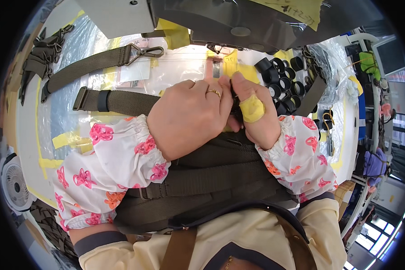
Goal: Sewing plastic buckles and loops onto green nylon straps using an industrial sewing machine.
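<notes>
My left hand (189,112), a ring on one finger, and my right hand (258,112), yellow tape round its thumb, meet in front of me. Their fingers are closed together on a narrow dark piece of strap (233,105), mostly hidden by them. An olive webbing strap (130,101) with a metal end and a black band runs in from the left and disappears behind my left hand. Below my wrists, a heap of dark olive webbing (207,177) fills the table's near side and my lap. Beyond the fingertips stands the sewing machine's needle area (216,56).
The grey machine body (238,27) overhangs the far side. Another strap with a metal snap hook (146,51) lies at the far left, near hooked straps (42,54). Several black rings (283,83) are heaped at right. A fan (17,182) stands left.
</notes>
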Demonstrator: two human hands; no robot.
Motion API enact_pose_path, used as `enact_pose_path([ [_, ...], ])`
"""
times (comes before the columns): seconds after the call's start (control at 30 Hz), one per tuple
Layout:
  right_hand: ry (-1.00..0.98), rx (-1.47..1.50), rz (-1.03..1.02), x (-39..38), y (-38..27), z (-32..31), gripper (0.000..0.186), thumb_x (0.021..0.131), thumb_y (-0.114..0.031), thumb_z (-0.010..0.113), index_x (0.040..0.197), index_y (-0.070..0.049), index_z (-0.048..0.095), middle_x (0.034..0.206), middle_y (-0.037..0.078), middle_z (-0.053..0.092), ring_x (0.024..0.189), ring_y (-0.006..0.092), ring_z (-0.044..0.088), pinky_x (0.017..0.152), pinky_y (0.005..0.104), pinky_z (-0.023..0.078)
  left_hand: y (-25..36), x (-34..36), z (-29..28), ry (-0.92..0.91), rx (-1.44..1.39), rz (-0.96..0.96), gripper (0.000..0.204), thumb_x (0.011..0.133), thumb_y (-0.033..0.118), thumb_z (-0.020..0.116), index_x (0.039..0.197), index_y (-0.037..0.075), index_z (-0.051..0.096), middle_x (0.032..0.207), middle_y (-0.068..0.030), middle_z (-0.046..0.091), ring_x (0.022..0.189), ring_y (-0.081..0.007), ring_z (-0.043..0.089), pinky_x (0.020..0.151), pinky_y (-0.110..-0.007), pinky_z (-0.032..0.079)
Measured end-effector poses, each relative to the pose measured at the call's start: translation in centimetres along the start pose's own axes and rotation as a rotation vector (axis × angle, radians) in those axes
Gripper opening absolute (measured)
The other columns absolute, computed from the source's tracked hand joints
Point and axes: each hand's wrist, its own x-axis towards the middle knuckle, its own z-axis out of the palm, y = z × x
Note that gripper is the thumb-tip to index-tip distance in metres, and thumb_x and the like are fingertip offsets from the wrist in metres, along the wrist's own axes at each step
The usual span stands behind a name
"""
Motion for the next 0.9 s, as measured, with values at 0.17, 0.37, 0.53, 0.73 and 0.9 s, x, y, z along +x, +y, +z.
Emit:
enact_pose_path([
  [0.17,0.022,-0.168,-0.011,0.0,-0.4,0.2,0.035,0.094,-0.03,0.042,0.082,0.0,0.055,0.06,0.001,0.05,0.042,0.0052,0.042,0.036,0.0192,0.03,-1.3,-0.5,-0.1,0.021,-0.348,-0.248,0.02,0.079,0.011,0.058,0.096,0.0,0.059,0.072,-0.007,0.058,0.059,-0.0141,0.054,0.053,-0.028,0.043],
  [0.37,0.064,-0.337,-0.026,-0.2,-0.6,0.4,0.028,0.092,-0.023,0.046,0.081,0.002,0.052,0.057,0.007,0.051,0.045,0.0146,0.053,0.041,0.0269,0.038,-2.9,-0.5,0.6,-0.161,-1.224,-0.578,0.021,0.089,0.018,0.054,0.081,-0.001,0.055,0.065,0.0019,0.051,0.062,-0.0038,0.041,0.055,-0.02,0.036],
  [0.53,0.085,-0.582,-0.326,0.3,0.3,-0.2,0.024,0.091,-0.019,0.048,0.081,0.002,0.052,0.057,0.013,0.051,0.052,0.0255,0.055,0.05,0.034,0.041,-2.2,-0.5,0.6,-0.097,-1.13,-0.616,0.016,0.086,0.016,0.056,0.081,0.0,0.056,0.066,-0.0028,0.052,0.059,-0.0101,0.043,0.055,-0.024,0.039],
  [0.73,0.052,-0.216,-0.209,2.1,-0.3,-1.7,0.03,0.089,-0.024,0.049,0.085,0.005,0.055,0.063,0.008,0.052,0.049,0.0158,0.055,0.043,0.0252,0.043,-0.1,0.0,-1.6,0.297,-0.646,0.191,0.03,0.068,0.005,0.068,0.095,-0.002,0.059,0.085,-0.0112,0.06,0.07,-0.0238,0.06,0.061,-0.032,0.048],
  [0.9,-0.072,0.167,0.186,2.1,-2.7,-1.5,0.033,0.092,-0.029,0.043,0.095,0.001,0.057,0.07,0.009,0.062,0.05,0.0124,0.058,0.035,0.0204,0.041,-0.8,-0.8,0.5,-0.061,-0.506,-0.285,0.012,0.074,0.016,0.06,0.082,0.008,0.062,0.074,-0.0088,0.062,0.063,-0.0253,0.06,0.055,-0.033,0.047],
])
